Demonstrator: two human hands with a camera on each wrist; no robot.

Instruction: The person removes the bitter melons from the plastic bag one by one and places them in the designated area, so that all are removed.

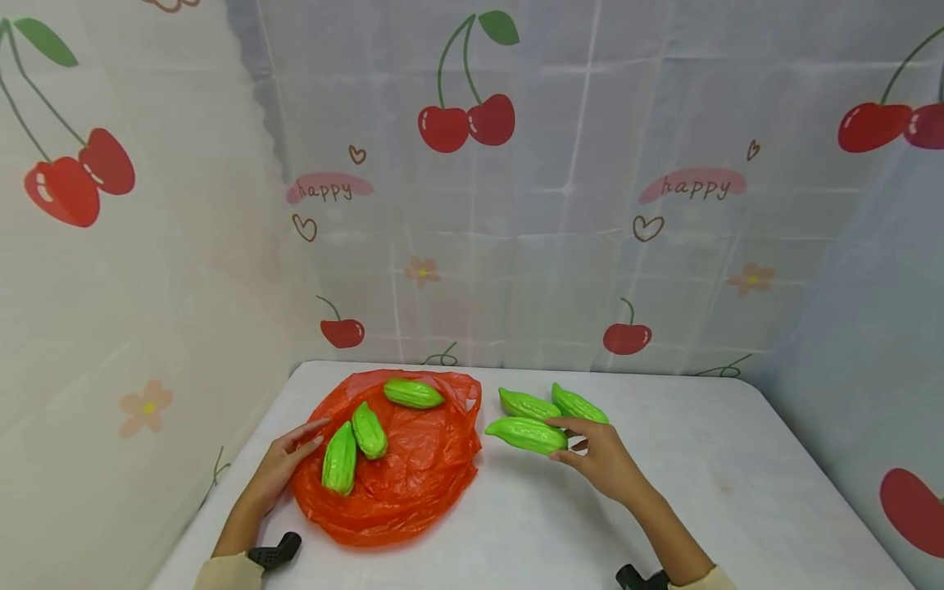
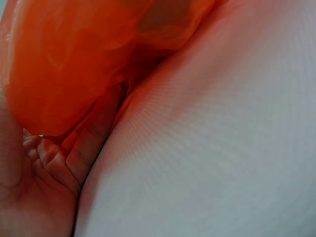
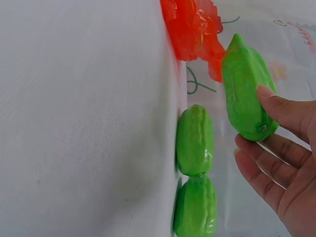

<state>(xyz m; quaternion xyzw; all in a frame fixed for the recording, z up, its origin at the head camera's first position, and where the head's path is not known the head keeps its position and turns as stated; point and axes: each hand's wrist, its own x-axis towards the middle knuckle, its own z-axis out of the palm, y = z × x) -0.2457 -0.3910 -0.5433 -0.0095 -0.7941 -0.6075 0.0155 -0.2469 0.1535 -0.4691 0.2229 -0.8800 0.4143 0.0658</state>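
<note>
A red plastic bag [image 1: 413,442] lies spread open on the white table, with three green bitter melons inside, one of them a bitter melon [image 1: 339,459] at the left. My left hand [image 1: 279,467] grips the bag's left side; in the left wrist view, the bag bulges between thumb and curled fingers [image 2: 94,133]. With thumb and fingertips, my right hand [image 1: 601,459] pinches the blunt end of another bitter melon [image 3: 247,89], its pointed end toward the bag. Behind it on the table lie two more, a bitter melon [image 1: 527,404] and a bitter melon [image 1: 578,403].
The white table [image 1: 737,475] has its far edge against a curtain [image 1: 531,270] printed with cherries. Another such curtain [image 1: 184,311] hangs along the left side. Dark wrist devices, one of them a black camera mount [image 1: 276,551], sit at both cuffs.
</note>
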